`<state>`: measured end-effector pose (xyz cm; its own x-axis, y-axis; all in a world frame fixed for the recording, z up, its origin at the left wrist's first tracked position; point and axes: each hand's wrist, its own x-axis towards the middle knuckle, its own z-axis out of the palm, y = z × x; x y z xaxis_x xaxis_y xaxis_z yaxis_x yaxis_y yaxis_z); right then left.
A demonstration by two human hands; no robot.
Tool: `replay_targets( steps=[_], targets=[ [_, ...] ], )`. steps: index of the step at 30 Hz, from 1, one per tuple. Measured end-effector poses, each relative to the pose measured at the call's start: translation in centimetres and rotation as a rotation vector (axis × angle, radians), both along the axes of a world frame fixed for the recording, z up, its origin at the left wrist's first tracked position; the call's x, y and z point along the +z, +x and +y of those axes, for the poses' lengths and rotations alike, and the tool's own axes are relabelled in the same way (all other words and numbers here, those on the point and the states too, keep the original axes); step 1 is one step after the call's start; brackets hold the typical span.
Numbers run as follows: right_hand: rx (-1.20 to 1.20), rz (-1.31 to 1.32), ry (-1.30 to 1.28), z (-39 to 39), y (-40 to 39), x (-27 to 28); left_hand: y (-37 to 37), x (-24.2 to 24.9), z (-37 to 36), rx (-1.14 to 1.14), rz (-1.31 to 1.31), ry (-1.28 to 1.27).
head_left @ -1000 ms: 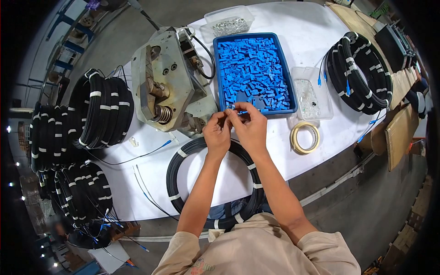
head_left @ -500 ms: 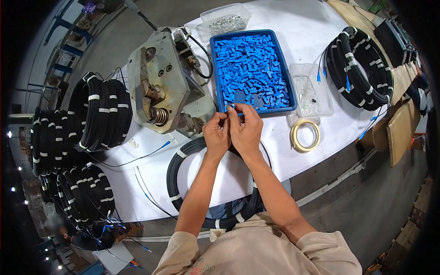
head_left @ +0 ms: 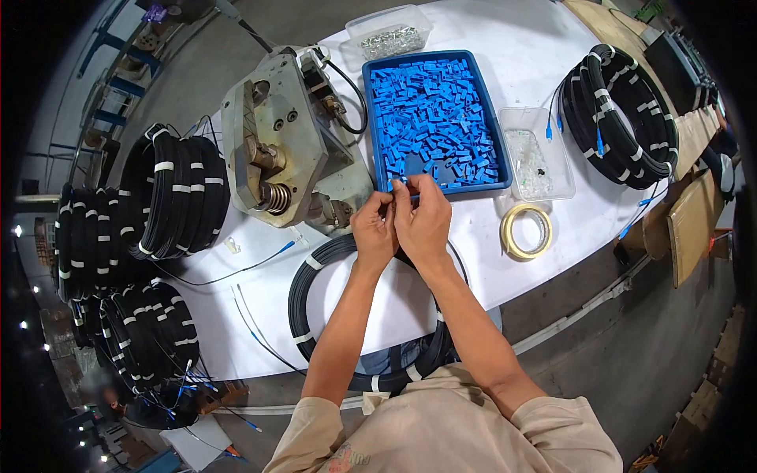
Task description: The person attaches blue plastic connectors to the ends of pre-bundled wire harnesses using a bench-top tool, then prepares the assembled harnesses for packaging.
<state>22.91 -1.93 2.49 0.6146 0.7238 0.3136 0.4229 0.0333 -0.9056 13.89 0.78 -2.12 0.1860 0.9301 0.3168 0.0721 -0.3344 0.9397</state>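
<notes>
Bowing out beyond the right forearm since the earliest frame is a black strand (head_left: pixel 464 268) of the middle cable coil (head_left: pixel 299 307); the hands have hardly shifted. At left, bundled cable coils (head_left: pixel 185 193) carry white bands, and their blue-tipped ends suggest finished pieces. The middle coil lies on the table (head_left: pixel 544 47), banded too. Above it, the left hand (head_left: pixel 374 229) and right hand (head_left: pixel 423 225) are closed together, fingertips pinching a small blue piece (head_left: pixel 393 186) at the near edge of the blue tray (head_left: pixel 482 190). That piece seems still in progress, its fit hidden by the fingers. Many blue connector housings (head_left: pixel 434 110) remain loose in the tray. Farther right, another banded coil (head_left: pixel 577 118) has blue connectors on it and looks complete.
</notes>
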Motion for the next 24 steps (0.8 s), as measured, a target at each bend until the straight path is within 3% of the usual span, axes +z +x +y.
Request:
replay_targets(
  steps=[2,4,8,10,18,20,24],
  targets=[
    [0.09,0.113,0.027,0.1,0.4,0.0,0.0,0.2,-0.1,-0.011,-0.017,-0.005],
    [0.147,0.186,0.02,0.3,1.0,0.2,0.4,1.3,-0.4,-0.082,-0.221,-0.164],
    [0.233,0.247,-0.006,0.1,1.6,0.4,0.0,1.3,-0.5,-0.107,-0.188,-0.192],
    [0.195,0.265,-0.006,0.2,1.2,0.5,0.0,1.1,-0.2,-0.055,-0.132,-0.095],
    [0.136,0.287,-0.042,0.8,1.3,0.4,-0.4,1.3,-0.3,-0.106,-0.008,-0.101],
    [0.02,0.397,-0.187,1.2,2.7,2.0,0.1,1.2,-0.5,-0.091,0.03,-0.065],
    [0.249,0.211,-0.092,2.1,4.0,2.3,0.5,0.9,-0.7,-0.077,-0.231,-0.182]
  ],
)
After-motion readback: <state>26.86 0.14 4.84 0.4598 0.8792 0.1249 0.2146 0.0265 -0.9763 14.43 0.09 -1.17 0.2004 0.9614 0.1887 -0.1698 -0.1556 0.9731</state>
